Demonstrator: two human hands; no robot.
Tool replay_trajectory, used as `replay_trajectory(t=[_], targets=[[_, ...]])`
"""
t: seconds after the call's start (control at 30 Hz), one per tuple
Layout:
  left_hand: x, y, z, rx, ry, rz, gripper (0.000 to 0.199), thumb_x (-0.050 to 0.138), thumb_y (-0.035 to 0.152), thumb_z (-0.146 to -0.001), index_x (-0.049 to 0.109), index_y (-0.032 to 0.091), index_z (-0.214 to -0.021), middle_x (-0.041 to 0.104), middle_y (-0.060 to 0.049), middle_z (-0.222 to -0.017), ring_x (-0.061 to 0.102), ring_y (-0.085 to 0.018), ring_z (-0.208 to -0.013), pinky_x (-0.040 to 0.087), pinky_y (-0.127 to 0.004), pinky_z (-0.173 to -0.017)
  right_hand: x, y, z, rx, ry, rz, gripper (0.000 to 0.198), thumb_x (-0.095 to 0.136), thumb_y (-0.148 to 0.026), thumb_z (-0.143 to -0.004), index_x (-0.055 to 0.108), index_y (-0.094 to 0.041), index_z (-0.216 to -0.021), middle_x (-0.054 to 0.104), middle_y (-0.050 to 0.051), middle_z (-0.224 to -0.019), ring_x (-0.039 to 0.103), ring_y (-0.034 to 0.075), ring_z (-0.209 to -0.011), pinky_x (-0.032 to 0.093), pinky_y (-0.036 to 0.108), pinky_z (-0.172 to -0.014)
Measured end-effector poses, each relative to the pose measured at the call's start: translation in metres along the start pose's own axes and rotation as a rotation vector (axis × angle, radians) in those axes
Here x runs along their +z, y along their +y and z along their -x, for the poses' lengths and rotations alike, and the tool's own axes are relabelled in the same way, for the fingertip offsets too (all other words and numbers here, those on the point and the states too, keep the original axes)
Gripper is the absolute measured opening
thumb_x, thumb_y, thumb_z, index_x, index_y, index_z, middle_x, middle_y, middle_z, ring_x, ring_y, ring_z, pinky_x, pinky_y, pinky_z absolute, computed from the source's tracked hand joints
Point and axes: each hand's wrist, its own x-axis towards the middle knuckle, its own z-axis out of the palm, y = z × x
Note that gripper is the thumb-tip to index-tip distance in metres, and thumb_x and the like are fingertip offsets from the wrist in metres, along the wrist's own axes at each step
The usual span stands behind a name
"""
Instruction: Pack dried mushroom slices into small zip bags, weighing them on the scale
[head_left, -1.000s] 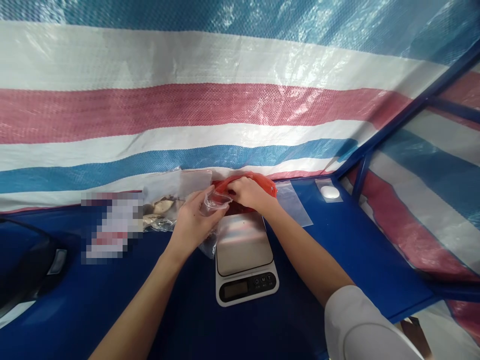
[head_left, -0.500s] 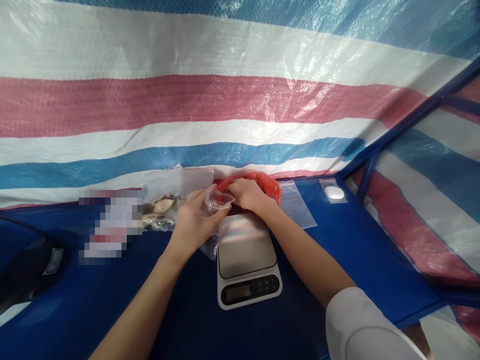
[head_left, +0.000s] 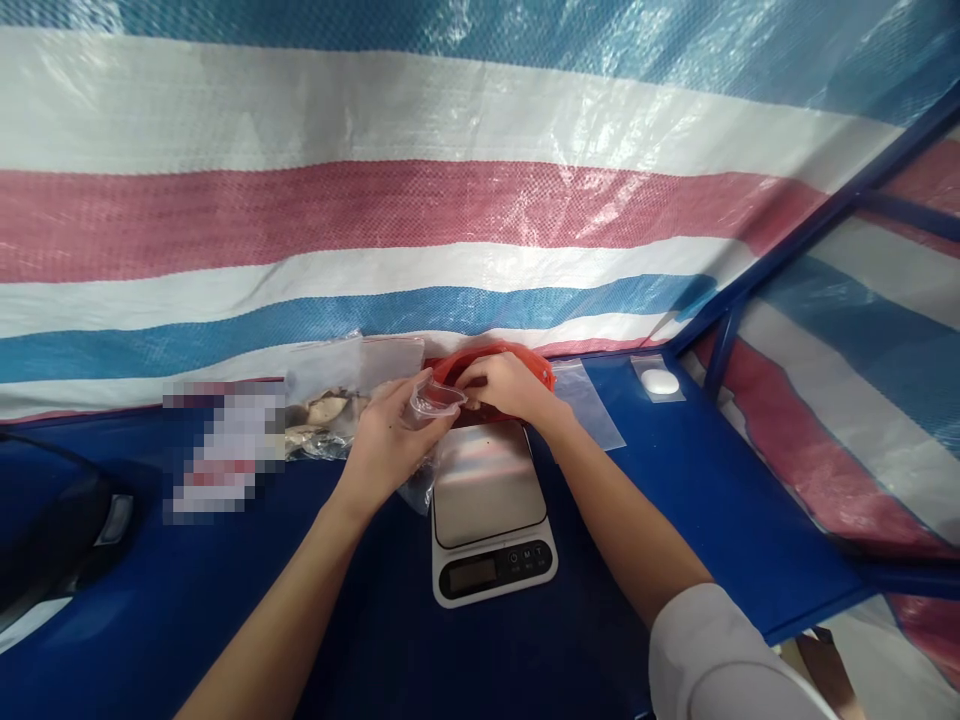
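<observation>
My left hand [head_left: 390, 435] grips a clear plastic bag [head_left: 435, 400] and keeps its mouth spread between thumb and fingers. My right hand [head_left: 502, 385] is over the opening of a red plastic bag [head_left: 544, 368], close to the clear bag's mouth. Its fingers are bent together; whatever they pinch is too small or hidden to make out. The red bag's contents are mostly hidden behind my hands. Just in front of both hands lies a white kitchen scale [head_left: 491, 490] with a metal plate and a dark display. A few dark specks show on the plate.
Left of my hands, clear zip bags hold pale dried slices [head_left: 322, 410]. An empty zip bag [head_left: 592, 405] lies to the right, and a small bag with a white oval object [head_left: 660, 382] farther right. A black device [head_left: 60, 540] sits at the left. Striped sheeting [head_left: 375, 210] rises behind the blue table [head_left: 697, 500].
My right hand has lifted a little out of the red bag and toward the clear bag's mouth. My left hand keeps its hold. The view has shifted slightly.
</observation>
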Motion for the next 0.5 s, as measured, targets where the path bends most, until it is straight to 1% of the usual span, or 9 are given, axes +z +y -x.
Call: replay_trajectory(t=[0.07,0.2,0.3,0.4,0.5], targets=[[0.0,0.002,0.0,0.028,-0.002,-0.014,0.055,0.076,0.047,-0.079,0.069,0.018,-0.126,0.074,-0.012,-0.117,0.069,-0.032,-0.108,0.053,-0.049,-0.101,-0.01,-0.004,0.007,-0.038,0.021,-0.036,0.023,0.063,-0.006,-0.079,0.077,-0.021,-0.069,0.07,-0.003,-0.063,0.061,0.012,-0.062,0.045,0.026,-0.064],[0.001,0.007,0.002,0.117,-0.037,-0.026,0.054,0.075,0.043,-0.081,0.067,0.02,-0.129,0.074,-0.01,-0.116,0.069,-0.031,-0.108,0.053,-0.049,-0.101,-0.029,-0.015,0.019,-0.084,0.122,-0.184,0.015,0.068,-0.013,-0.082,0.079,-0.022,-0.079,0.075,-0.001,-0.079,0.068,0.015,-0.076,0.052,0.029,-0.074],[0.004,0.011,0.004,0.16,-0.064,-0.001,0.055,0.075,0.043,-0.081,0.066,0.021,-0.131,0.073,-0.01,-0.12,0.068,-0.031,-0.11,0.053,-0.049,-0.101,-0.035,-0.028,0.026,-0.167,0.158,-0.249,0.01,0.071,-0.018,-0.083,0.078,-0.023,-0.078,0.077,0.001,-0.089,0.071,0.017,-0.085,0.055,0.031,-0.082],[0.006,0.017,0.005,0.185,-0.093,0.003,0.047,0.074,0.041,-0.082,0.068,0.023,-0.126,0.073,-0.008,-0.119,0.068,-0.029,-0.107,0.056,-0.046,-0.097,-0.034,-0.04,0.031,-0.227,0.141,-0.218,0.01,0.072,-0.019,-0.085,0.079,-0.025,-0.081,0.078,0.0,-0.094,0.071,0.018,-0.094,0.056,0.032,-0.087],[0.008,0.022,0.007,0.219,-0.123,0.012,0.03,0.072,0.037,-0.084,0.072,0.023,-0.111,0.073,-0.006,-0.112,0.068,-0.026,-0.104,0.056,-0.042,-0.094,-0.029,-0.049,0.033,-0.262,0.091,-0.117,0.018,0.068,-0.015,-0.086,0.08,-0.028,-0.082,0.077,-0.002,-0.094,0.071,0.018,-0.095,0.056,0.03,-0.088]])
